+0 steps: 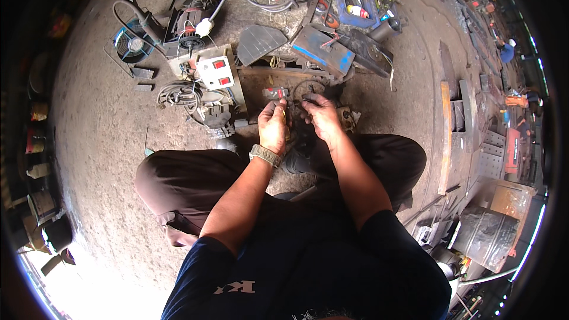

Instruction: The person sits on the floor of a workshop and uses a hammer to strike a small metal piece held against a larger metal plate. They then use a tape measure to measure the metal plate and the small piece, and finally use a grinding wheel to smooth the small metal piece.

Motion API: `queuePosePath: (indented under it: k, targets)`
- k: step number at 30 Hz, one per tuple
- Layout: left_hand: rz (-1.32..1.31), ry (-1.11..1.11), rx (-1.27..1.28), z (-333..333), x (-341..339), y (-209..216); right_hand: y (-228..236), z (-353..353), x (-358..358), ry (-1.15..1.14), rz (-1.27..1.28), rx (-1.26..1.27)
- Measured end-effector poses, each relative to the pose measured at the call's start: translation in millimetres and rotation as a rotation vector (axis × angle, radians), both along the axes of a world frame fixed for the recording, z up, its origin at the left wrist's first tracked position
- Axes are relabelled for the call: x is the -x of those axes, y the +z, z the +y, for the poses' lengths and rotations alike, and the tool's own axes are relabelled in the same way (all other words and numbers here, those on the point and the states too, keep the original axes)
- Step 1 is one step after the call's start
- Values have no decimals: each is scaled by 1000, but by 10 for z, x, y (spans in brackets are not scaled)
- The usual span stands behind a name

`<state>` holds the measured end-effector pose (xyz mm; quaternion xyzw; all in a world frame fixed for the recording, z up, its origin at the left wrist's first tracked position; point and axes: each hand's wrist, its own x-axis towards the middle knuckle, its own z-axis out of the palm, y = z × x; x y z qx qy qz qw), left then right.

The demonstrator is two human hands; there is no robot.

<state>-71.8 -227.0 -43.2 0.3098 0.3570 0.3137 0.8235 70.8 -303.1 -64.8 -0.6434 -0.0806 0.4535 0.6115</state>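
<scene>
My left hand (pixel 273 123), with a watch (pixel 265 154) on its wrist, is closed in front of my lap. Yellow shows along its inner side, but what the fingers hold is hidden. Just beyond its fingertips lies a small red-and-grey piece (pixel 275 93) whose kind I cannot make out. To the right, my right hand (pixel 325 120) has its fingers drawn together at a dark round part (pixel 308 98); whether they grip it or only touch it is too small to tell. A pale metal part with holes (pixel 348 120) sits beside that hand's wrist.
A white switch box (pixel 216 73) with red switches stands left, near coiled cable (pixel 179 96) and a motor (pixel 188 26). Ahead are a flat metal plate (pixel 261 44), a blue-marked metal box (pixel 323 50) and a blue tool tray (pixel 359 0). A long metal bar (pixel 445 142) lies right.
</scene>
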Motion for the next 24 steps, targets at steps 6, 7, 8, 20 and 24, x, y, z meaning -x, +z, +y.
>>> queuePosePath:
  k: [6,7,8,20,24]
  targets:
    - [-26,43,21,-1,-61,44,306,49,86,33,-54,43]
    - [-25,41,28,-4,-83,80,395,44,58,65,-92,7]
    - [-18,48,31,18,-78,100,501,101,-31,136,-130,-101]
    - [-19,46,126,127,-183,28,1213,1655,-2057,514,-1288,645]
    - [-46,23,83,130,-178,-140,1262,2118,-2075,685,-1327,930]
